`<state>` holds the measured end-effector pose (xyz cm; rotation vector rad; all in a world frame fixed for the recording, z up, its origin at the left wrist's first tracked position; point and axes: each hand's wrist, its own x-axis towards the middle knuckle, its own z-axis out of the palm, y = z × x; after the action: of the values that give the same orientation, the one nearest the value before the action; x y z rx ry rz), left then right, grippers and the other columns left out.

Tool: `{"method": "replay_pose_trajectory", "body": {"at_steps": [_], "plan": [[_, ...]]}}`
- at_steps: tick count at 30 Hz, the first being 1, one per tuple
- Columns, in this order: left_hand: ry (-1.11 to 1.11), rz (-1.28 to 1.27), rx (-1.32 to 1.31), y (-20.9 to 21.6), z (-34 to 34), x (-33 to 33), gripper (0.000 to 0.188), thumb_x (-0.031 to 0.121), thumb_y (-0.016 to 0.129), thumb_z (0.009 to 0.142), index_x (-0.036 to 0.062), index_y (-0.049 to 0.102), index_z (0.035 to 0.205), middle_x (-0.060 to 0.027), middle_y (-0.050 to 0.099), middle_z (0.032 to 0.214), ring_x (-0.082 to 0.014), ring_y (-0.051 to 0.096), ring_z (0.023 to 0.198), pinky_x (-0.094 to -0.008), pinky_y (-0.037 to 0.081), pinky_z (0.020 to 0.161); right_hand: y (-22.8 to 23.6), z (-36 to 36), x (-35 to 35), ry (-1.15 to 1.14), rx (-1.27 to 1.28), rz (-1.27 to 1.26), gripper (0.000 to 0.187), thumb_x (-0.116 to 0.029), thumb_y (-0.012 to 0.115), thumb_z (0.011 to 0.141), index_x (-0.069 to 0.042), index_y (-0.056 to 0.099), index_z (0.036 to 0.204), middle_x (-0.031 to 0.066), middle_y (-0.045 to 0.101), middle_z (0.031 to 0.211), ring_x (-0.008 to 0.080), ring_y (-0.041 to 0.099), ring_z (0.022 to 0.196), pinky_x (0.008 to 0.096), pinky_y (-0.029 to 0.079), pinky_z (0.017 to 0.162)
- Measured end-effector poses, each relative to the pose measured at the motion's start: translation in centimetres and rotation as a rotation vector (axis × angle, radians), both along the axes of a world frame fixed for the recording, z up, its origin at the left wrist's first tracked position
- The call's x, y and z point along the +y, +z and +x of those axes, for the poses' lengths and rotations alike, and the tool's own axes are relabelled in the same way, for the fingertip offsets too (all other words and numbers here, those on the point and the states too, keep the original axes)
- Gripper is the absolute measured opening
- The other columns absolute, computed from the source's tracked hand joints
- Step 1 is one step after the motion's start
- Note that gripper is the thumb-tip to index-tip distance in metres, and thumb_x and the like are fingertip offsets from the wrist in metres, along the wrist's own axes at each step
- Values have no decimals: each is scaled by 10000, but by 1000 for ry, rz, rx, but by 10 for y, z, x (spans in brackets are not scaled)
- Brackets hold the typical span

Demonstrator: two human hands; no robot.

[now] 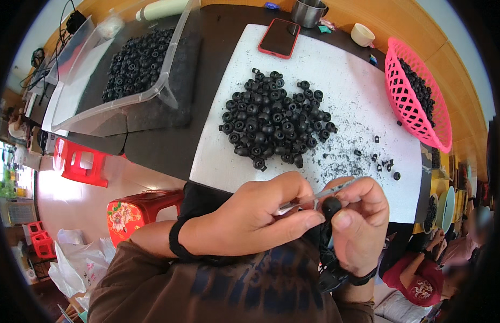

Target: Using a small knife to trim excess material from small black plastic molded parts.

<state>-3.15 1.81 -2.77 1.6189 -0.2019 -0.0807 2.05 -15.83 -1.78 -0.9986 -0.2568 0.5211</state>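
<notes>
My left hand is closed round a thin metal blade, which looks like a craft knife; its handle is mostly hidden by my fingers. The blade reaches across to my right hand. Pinched between my right thumb and fingers is a small black ball-shaped plastic part, with the blade right beside it; whether they touch I cannot tell. Beyond my hands a heap of similar black parts lies on a white foam board. Black crumbs and several loose bits are scattered at the board's right.
A clear plastic bin of black parts stands at the left. At the right is a pink basket with more. A red-edged phone, metal mug and cream cup sit farther back. Another person works at the right.
</notes>
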Motion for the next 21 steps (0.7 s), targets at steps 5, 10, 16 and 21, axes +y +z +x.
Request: {"method": "replay_pose_trajectory", "body": {"at_steps": [5, 10, 16, 21], "plan": [[47, 103, -74, 0, -4, -10, 178, 83, 679, 805, 25, 525, 873, -25, 573, 737, -72, 517, 627, -228, 409, 546, -12, -14, -4, 2, -47, 43, 272, 79, 671, 735, 14, 553, 972, 157, 587, 993, 180, 579, 913, 281, 466, 830], [71, 235, -148, 2, -8, -16, 142, 60, 673, 786, 38, 542, 836, -57, 564, 694, -146, 547, 571, -256, 415, 513, -12, -22, -12, 7, -36, -76, 310, 84, 670, 734, 0, 517, 989, 91, 561, 969, 123, 540, 900, 261, 435, 827], [-8, 237, -129, 4, -10, -20, 147, 48, 670, 767, 46, 548, 849, -86, 562, 673, -229, 578, 565, -289, 436, 511, -14, -26, -23, 66, -26, -51, 282, 30, 671, 768, 0, 490, 983, 81, 566, 934, 103, 542, 844, 233, 438, 779], [-25, 202, -210, -2, -8, -22, 154, 60, 676, 769, 41, 541, 842, -86, 565, 668, -256, 594, 567, -300, 442, 495, -23, -29, -30, 48, 24, 58, 255, -29, 665, 802, 16, 480, 970, 121, 568, 907, 132, 551, 820, 242, 451, 743]]}}
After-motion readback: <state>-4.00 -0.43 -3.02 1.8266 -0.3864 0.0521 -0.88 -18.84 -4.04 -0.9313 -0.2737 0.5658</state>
